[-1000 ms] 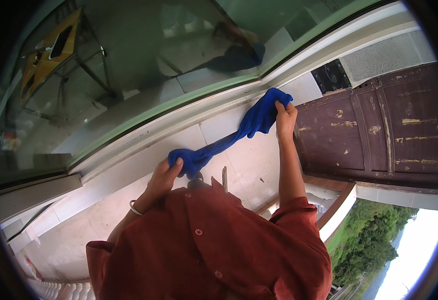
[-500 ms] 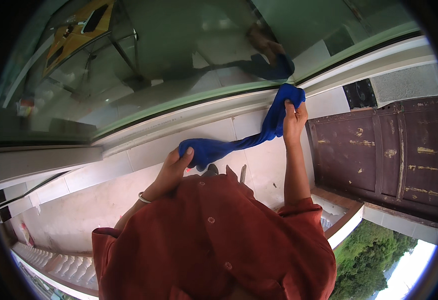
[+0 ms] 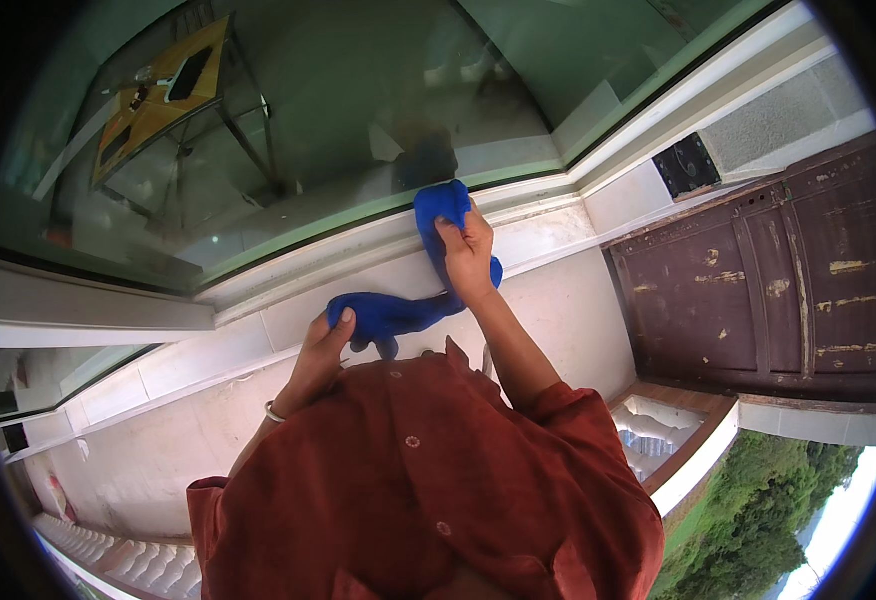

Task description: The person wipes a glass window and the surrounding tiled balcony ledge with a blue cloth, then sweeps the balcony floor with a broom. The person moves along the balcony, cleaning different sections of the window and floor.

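Behind the big glass window one can see a dim interior with a yellow-topped table, and some small dark things are lying on this table. To the right of the window are a black square thing and a dark brown panel with worn paint; green trees are farther below it. Along the lower side of the window goes a white frame.

Just below the window is the blue cloth, stretched loosely between the two hands of a person in a red shirt. The left hand is closed around one end, with the thumb on top; its other fingers are mostly hidden. The right hand is closed on the other part, nearer to the window, and pinches it under the thumb. Here the cloth overlaps the window's lower edge in the view, but I cannot tell whether it touches.

As for progress, both hands have a firm hold of the cloth, and it is bunched, neither spread flat nor put down. How much is finished or left, I cannot judge. Concerning containers, I can recognise none with certainty.
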The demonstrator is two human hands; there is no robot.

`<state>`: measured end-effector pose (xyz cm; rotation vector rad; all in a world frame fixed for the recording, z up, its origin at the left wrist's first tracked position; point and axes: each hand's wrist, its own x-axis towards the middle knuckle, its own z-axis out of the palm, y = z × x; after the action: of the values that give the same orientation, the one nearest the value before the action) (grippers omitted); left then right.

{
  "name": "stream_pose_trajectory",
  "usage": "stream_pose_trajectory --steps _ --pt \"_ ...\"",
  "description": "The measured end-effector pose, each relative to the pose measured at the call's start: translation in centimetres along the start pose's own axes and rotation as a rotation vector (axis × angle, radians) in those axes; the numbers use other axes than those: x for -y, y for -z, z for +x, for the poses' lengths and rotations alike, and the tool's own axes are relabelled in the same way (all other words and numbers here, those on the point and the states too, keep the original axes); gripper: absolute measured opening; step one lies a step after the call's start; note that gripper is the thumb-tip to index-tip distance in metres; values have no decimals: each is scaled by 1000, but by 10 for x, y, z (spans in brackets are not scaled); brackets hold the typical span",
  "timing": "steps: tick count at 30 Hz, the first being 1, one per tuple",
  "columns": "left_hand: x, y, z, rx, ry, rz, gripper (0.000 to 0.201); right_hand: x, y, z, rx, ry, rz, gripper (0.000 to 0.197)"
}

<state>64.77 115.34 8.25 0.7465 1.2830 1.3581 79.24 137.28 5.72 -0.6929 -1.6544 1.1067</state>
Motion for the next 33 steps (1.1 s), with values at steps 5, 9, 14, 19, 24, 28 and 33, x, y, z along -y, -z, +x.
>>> stream_pose_trajectory --steps 5,9,14,19,24,28,33 --pt "-11 -1 -17 -176 -54 12 41 32 35 33 -269 67 348 20" --pt "-19 2 -34 -186 -100 -18 40 43 68 85 -228 370 -173 29" --pt "-26 5 -49 -302 -119 -115 44 69 68 161 -178 848 -392 28" --pt "-14 16 -55 -321 -121 -137 44 82 0 169 -146 996 -33 66" --pt "-14 12 -55 -359 -48 -185 45 57 -53 102 20 1317 -619 27" --pt "-14 8 -53 -387 1 -200 45 35 -79 79 149 1398 -646 24" --pt "-21 1 -56 -422 70 -247 42 36 -107 61 244 1397 -640 19"
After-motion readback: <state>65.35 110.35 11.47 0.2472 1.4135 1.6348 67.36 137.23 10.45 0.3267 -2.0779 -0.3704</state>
